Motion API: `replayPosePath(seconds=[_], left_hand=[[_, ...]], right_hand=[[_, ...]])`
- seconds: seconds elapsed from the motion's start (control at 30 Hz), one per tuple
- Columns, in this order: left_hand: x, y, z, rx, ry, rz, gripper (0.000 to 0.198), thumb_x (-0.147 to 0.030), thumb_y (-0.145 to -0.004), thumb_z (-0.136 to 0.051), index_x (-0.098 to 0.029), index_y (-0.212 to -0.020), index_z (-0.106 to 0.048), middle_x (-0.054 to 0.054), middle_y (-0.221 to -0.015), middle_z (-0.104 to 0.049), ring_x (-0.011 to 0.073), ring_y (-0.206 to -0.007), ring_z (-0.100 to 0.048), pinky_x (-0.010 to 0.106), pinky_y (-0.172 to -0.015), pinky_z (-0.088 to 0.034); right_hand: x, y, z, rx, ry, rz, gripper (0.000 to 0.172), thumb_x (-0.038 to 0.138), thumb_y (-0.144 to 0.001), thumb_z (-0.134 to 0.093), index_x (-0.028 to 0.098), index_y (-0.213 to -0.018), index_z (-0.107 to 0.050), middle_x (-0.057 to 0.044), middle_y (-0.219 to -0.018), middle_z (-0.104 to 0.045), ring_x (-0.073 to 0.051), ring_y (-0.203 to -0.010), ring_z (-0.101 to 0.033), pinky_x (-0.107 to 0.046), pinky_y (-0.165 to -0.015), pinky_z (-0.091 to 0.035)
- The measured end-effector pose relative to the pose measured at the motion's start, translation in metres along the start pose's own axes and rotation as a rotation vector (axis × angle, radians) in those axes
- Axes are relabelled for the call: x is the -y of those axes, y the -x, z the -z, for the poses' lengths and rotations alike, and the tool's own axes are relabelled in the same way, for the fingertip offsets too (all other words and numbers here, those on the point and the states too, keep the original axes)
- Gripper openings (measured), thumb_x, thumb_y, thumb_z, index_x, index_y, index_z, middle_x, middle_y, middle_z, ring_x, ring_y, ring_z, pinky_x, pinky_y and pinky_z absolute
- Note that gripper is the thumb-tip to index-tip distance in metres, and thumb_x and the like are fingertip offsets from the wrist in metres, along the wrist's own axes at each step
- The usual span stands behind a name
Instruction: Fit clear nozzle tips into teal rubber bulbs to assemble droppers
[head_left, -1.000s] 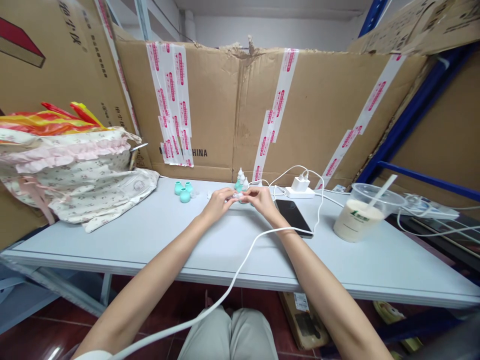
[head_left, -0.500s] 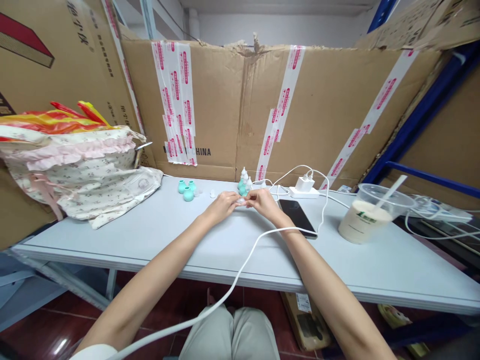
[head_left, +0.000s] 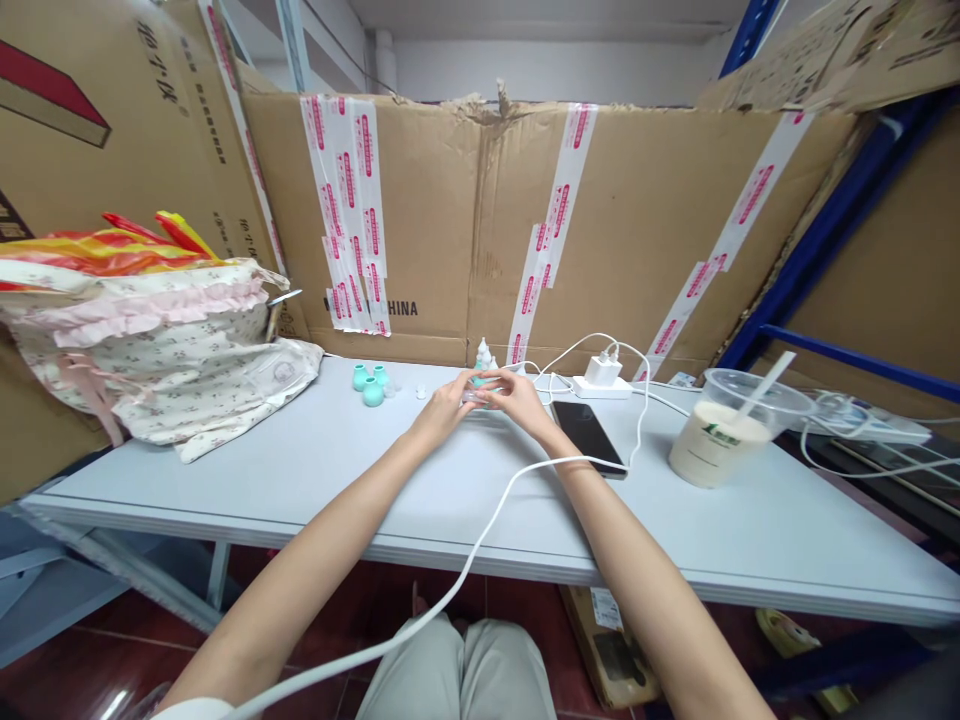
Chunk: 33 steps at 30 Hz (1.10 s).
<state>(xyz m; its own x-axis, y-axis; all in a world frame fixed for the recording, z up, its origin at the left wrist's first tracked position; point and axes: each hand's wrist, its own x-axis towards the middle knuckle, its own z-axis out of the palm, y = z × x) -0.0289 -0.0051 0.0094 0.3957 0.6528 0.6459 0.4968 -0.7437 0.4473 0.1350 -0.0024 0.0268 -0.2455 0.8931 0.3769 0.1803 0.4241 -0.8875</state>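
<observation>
My left hand [head_left: 442, 406] and my right hand [head_left: 519, 400] meet over the middle of the table, fingertips together. Between them is a small clear, faintly pinkish piece [head_left: 471, 396], too small and too covered to name. Both hands are closed on it, the right one with arched fingers. Just behind the fingers stand small teal and white nozzle-topped bottles [head_left: 484, 355], partly hidden. To the left are several round teal pots [head_left: 372, 392] with open necks. Beside them lie a small clear piece [head_left: 397, 388] and a small white cap-like piece [head_left: 421, 391].
A black phone [head_left: 589, 436] lies right of my hands. A white cable [head_left: 499, 500] crosses in front of my arms. A white charger [head_left: 602, 370] sits on a power strip; a drink cup [head_left: 716, 435] with a straw stands right. A floral cloth bag [head_left: 187, 340] rests left; cardboard [head_left: 435, 220] walls the back.
My right hand's fingers have lifted and spread into an arch over the small clear piece. My left fingers have risen slightly. The whole view has shifted a little.
</observation>
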Motion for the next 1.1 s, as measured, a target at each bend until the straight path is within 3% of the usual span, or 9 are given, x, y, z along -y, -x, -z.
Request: replayPosePath(seconds=[0.07,0.23,0.33,0.43,0.53,0.63,0.7,0.8,1.1], left_hand=[[0.002,0.002,-0.001,0.034,-0.005,0.027,0.047,-0.022,-0.082,-0.049,-0.018,-0.126,-0.033,0.009,-0.101,-0.060,0.0165,-0.089,-0.058,0.029,-0.079,-0.045],[0.004,0.004,0.001,0.098,-0.103,-0.012,0.049,-0.027,-0.084,-0.046,-0.020,-0.128,-0.028,0.009,-0.099,-0.060,0.0177,-0.088,-0.059,0.031,-0.078,-0.045],[0.003,0.003,0.007,0.121,-0.194,-0.056,0.056,-0.032,-0.081,-0.051,-0.020,-0.129,-0.026,0.008,-0.097,-0.060,0.0185,-0.085,-0.060,0.031,-0.075,-0.045],[0.009,0.001,0.026,0.034,-0.295,-0.055,0.059,-0.041,-0.077,-0.055,-0.020,-0.127,-0.030,0.007,-0.095,-0.060,0.0182,-0.082,-0.059,0.030,-0.075,-0.045],[0.023,0.004,0.058,-0.230,-0.437,0.115,0.048,-0.040,-0.080,-0.052,-0.018,-0.121,-0.038,0.009,-0.100,-0.058,0.0193,-0.093,-0.055,0.033,-0.084,-0.040],[0.043,0.016,0.090,-0.396,-0.645,0.467,0.042,-0.044,-0.074,-0.058,-0.019,-0.107,-0.051,0.013,-0.111,-0.051,0.0279,-0.108,-0.045,0.042,-0.090,-0.034],[0.056,0.026,0.103,-0.343,-0.683,0.626,0.039,-0.048,-0.068,-0.062,-0.019,-0.093,-0.058,0.014,-0.108,-0.050,0.0321,-0.108,-0.042,0.048,-0.089,-0.032],[0.070,0.036,0.110,-0.269,-0.640,0.729,0.034,-0.047,-0.062,-0.067,-0.017,-0.078,-0.060,0.014,-0.101,-0.052,0.0348,-0.105,-0.042,0.052,-0.088,-0.031],[0.076,0.032,0.101,-0.236,-0.535,0.694,0.028,-0.037,-0.056,-0.073,-0.016,-0.068,-0.057,0.012,-0.087,-0.058,0.0342,-0.101,-0.044,0.054,-0.088,-0.028]], right_hand=[[-0.003,0.000,-0.001,0.032,-0.004,-0.012,0.041,0.036,-0.061,-0.071,0.014,-0.095,-0.065,-0.010,-0.089,-0.068,-0.019,-0.075,-0.063,-0.032,-0.067,-0.053],[-0.012,-0.002,-0.002,0.116,-0.003,-0.038,0.040,0.039,-0.061,-0.070,0.013,-0.091,-0.070,-0.009,-0.083,-0.070,-0.021,-0.076,-0.064,-0.034,-0.072,-0.051],[-0.014,-0.002,-0.004,0.073,0.041,-0.059,0.040,0.041,-0.059,-0.071,0.011,-0.087,-0.071,-0.008,-0.075,-0.069,-0.021,-0.071,-0.064,-0.034,-0.070,-0.050],[-0.013,-0.002,-0.005,-0.010,-0.027,-0.101,0.042,0.041,-0.055,-0.074,0.011,-0.083,-0.070,-0.009,-0.074,-0.068,-0.019,-0.068,-0.063,-0.033,-0.069,-0.051],[-0.010,-0.002,-0.004,-0.070,-0.183,-0.153,0.043,0.041,-0.053,-0.076,0.012,-0.083,-0.067,-0.009,-0.077,-0.067,-0.017,-0.068,-0.063,-0.032,-0.068,-0.052],[-0.007,-0.002,-0.003,-0.095,-0.265,-0.146,0.042,0.042,-0.053,-0.076,0.013,-0.083,-0.065,-0.008,-0.080,-0.066,-0.016,-0.069,-0.062,-0.030,-0.066,-0.053],[-0.006,-0.002,-0.004,-0.096,-0.267,-0.136,0.043,0.042,-0.052,-0.076,0.014,-0.082,-0.064,-0.007,-0.080,-0.065,-0.015,-0.068,-0.061,-0.030,-0.064,-0.053],[-0.006,-0.002,-0.005,-0.078,-0.249,-0.133,0.043,0.043,-0.052,-0.076,0.014,-0.081,-0.063,-0.007,-0.081,-0.064,-0.015,-0.069,-0.060,-0.030,-0.063,-0.054],[-0.008,-0.003,-0.005,-0.057,-0.213,-0.123,0.044,0.045,-0.053,-0.074,0.015,-0.083,-0.063,-0.008,-0.085,-0.063,-0.014,-0.070,-0.060,-0.030,-0.062,-0.053]])
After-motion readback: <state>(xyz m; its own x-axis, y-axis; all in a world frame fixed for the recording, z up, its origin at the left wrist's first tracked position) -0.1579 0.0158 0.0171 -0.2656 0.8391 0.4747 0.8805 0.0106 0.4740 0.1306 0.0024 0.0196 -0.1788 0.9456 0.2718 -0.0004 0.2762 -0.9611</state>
